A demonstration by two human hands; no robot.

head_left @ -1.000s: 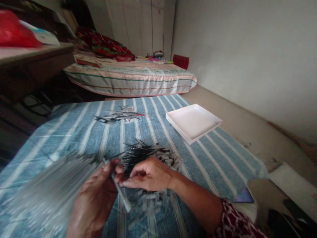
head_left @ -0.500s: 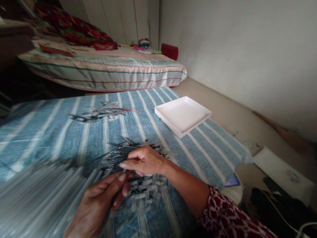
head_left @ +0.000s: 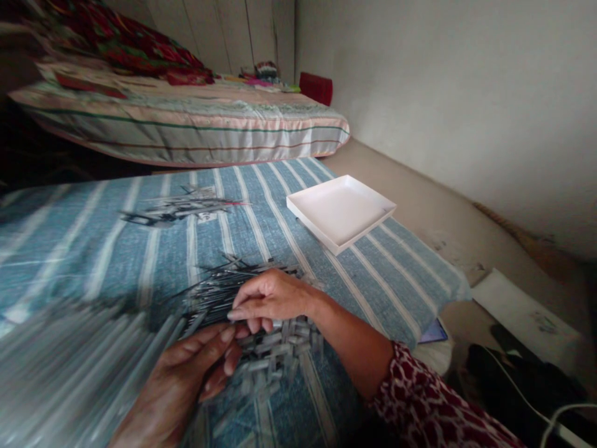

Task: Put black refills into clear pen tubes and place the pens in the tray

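My left hand [head_left: 186, 370] and my right hand [head_left: 273, 302] meet low in the middle, thumbs and fingertips pinched close together. Whatever is between them is too small and hidden to make out. Just beyond, partly behind my right hand, lies a loose pile of thin black rods [head_left: 209, 289]. Small greyish, see-through plastic pieces [head_left: 273, 358] are heaped beneath and to the right of my fingers. To the left of my left hand, a large, blurred stack of long translucent grey tubes [head_left: 79, 373] fills the corner.
A shallow white tray [head_left: 340, 211] rests toward the right edge of the blue striped cloth [head_left: 261, 205]. Farther back on the left is a small heap of thin dark and grey pieces [head_left: 181, 206], one red. Behind stands a bed [head_left: 209, 134]; a white cable [head_left: 517, 389] runs at lower right.
The whole view has shifted slightly, so things sit a little higher and further left. Both hands stay pinched together at the same spot, with my fingertips slightly changed in position.
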